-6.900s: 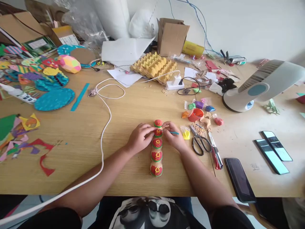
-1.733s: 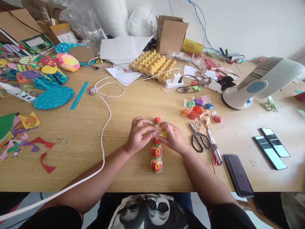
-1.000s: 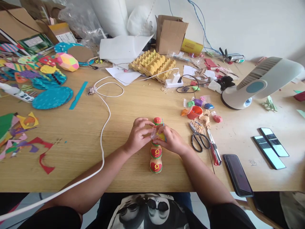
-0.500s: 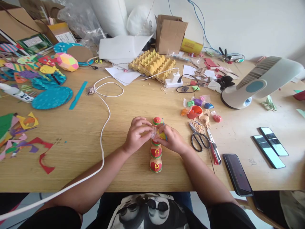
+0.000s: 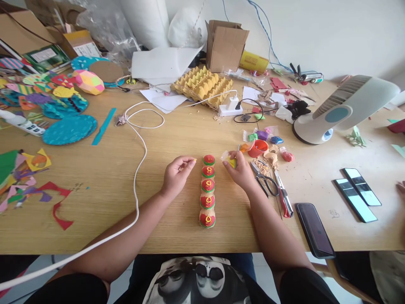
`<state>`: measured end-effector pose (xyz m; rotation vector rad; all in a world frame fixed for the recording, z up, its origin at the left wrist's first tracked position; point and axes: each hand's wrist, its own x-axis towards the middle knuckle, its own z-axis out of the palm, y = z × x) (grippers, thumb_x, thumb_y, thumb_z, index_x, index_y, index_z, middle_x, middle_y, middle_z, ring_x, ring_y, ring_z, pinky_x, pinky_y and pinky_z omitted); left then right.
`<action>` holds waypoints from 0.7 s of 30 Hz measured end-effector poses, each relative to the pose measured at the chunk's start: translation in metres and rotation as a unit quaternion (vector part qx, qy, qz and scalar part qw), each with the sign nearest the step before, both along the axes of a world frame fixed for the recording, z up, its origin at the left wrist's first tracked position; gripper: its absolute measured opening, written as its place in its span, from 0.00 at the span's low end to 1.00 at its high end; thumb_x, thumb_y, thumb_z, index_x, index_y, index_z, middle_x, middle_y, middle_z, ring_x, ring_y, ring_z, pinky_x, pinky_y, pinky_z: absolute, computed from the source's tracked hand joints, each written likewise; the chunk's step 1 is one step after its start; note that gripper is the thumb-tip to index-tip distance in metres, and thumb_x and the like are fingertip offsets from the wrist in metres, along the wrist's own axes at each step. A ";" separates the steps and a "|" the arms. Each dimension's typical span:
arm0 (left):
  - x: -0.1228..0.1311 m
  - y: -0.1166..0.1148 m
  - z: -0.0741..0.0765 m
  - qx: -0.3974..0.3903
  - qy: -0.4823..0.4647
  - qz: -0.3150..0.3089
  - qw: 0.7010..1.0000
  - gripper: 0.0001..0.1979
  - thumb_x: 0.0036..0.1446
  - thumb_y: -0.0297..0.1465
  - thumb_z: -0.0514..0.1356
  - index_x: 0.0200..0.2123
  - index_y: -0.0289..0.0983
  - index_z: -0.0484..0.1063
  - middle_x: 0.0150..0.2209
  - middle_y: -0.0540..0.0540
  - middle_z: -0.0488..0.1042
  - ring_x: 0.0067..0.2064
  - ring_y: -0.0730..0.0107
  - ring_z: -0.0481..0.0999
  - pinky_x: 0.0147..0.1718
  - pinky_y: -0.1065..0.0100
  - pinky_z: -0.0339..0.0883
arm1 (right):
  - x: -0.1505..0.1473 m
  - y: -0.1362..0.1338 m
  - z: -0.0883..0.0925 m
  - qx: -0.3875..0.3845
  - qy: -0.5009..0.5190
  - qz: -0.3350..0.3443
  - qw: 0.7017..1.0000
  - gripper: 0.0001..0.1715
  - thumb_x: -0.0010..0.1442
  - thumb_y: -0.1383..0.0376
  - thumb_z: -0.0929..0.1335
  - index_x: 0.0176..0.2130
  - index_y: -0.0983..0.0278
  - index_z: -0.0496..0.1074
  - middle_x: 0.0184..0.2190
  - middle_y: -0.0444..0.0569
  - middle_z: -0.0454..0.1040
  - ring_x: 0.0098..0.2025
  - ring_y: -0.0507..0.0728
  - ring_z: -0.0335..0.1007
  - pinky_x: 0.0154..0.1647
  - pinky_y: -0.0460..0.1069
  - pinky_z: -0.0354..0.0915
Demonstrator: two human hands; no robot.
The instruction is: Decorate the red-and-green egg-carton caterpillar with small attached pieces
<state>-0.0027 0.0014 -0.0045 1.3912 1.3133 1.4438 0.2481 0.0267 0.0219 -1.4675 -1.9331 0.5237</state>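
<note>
A row of several egg-carton cups topped with red, green and yellow clay runs toward me on the wooden table. My left hand rests left of the row and pinches a tiny yellow clay bit at its fingertips. My right hand lies right of the row, closed on a small plastic bag of yellow clay; a thin blue tool pokes up behind its fingers.
Scissors, a red utility knife and clay bags lie right of my hand. Farther right are a phone, two dark slabs and a fan. A white cable, egg tray and paper cutouts lie left and behind.
My hands, joined over the row half a second ago, have parted. The left took a yellow bit leftward; the right carried the clay bag to the right, uncovering all the cups.
</note>
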 end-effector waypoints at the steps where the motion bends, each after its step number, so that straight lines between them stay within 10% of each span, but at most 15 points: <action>1: 0.000 -0.001 0.000 -0.013 -0.004 -0.009 1.000 0.15 0.60 0.44 0.65 0.41 0.38 0.79 0.39 0.45 0.81 0.39 0.68 0.78 0.41 0.66 0.73 | 0.001 0.001 -0.001 -0.011 -0.028 -0.022 0.999 0.13 0.64 0.54 0.67 0.41 0.59 0.62 0.46 0.54 0.77 0.43 0.61 0.75 0.45 0.55 0.67; 11: 0.001 -0.003 0.009 -0.019 0.017 -0.062 0.998 0.16 0.64 0.44 0.61 0.42 0.38 0.80 0.36 0.45 0.81 0.40 0.66 0.79 0.42 0.67 0.73 | -0.003 -0.008 0.006 0.087 -0.187 -0.095 0.974 0.18 0.61 0.54 0.70 0.47 0.60 0.68 0.47 0.56 0.77 0.53 0.69 0.68 0.57 0.63 0.58; 21: 0.006 -0.009 0.016 0.057 0.096 -0.148 0.983 0.11 0.66 0.38 0.60 0.40 0.40 0.80 0.37 0.46 0.80 0.40 0.67 0.78 0.41 0.66 0.71 | -0.040 -0.033 0.015 0.144 -0.095 0.148 0.974 0.17 0.66 0.54 0.70 0.50 0.58 0.75 0.37 0.49 0.80 0.42 0.60 0.74 0.47 0.56 0.59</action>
